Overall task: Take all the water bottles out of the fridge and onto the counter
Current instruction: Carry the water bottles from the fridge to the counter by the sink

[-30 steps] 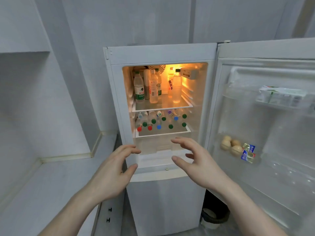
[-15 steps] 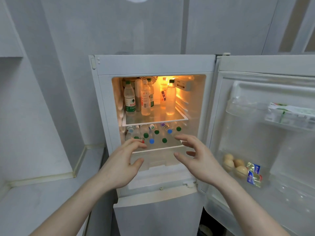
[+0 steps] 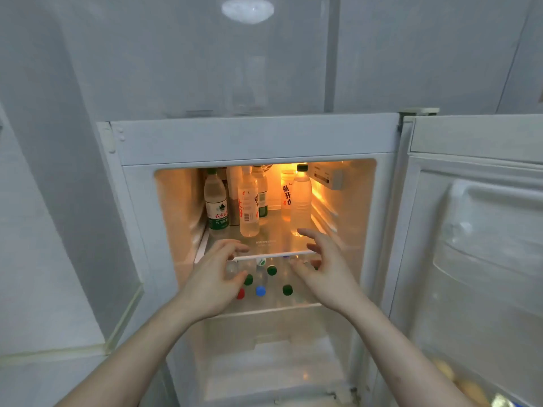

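Both hands had advanced into the lit white fridge (image 3: 252,136); left hand (image 3: 211,280) and right hand (image 3: 326,271) spread open, gripping nothing, near clear plastic water bottles (image 3: 249,207)

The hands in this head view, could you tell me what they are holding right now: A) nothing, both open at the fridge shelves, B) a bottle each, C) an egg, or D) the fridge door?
A: the left hand and right hand reach with spread fingers, empty, while the bottles stand untouched on the upper shelf.
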`<action>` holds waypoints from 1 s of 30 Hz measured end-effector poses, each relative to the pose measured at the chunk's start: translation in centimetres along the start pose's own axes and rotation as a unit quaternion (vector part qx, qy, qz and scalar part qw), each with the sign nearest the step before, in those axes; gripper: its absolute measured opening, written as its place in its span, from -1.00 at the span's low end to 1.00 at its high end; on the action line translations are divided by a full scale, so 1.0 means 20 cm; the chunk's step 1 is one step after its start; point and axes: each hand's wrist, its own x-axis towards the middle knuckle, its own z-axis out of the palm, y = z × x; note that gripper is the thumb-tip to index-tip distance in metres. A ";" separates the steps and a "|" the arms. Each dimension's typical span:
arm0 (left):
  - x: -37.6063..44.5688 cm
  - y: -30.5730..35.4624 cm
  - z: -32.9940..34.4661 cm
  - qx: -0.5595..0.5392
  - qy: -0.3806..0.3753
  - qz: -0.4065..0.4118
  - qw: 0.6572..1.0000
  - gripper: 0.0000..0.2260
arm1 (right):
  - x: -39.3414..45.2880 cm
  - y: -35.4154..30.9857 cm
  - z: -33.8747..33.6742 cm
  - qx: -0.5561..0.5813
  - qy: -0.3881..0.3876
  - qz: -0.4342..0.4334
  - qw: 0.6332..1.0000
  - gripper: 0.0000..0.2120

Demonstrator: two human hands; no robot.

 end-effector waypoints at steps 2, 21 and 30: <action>0.08 -0.02 0.04 0.006 0.007 -0.013 1.000 -0.64 | 0.12 0.04 0.01 0.002 0.005 0.002 1.000 -0.42; 0.53 -0.21 0.20 -0.002 -0.002 -0.089 0.996 -0.47 | 0.90 0.42 0.30 0.025 0.171 0.107 0.979 -0.26; 0.64 -0.31 0.23 0.013 -0.012 -0.120 0.993 -0.40 | 1.03 0.61 0.42 -0.037 0.162 0.109 0.980 -0.26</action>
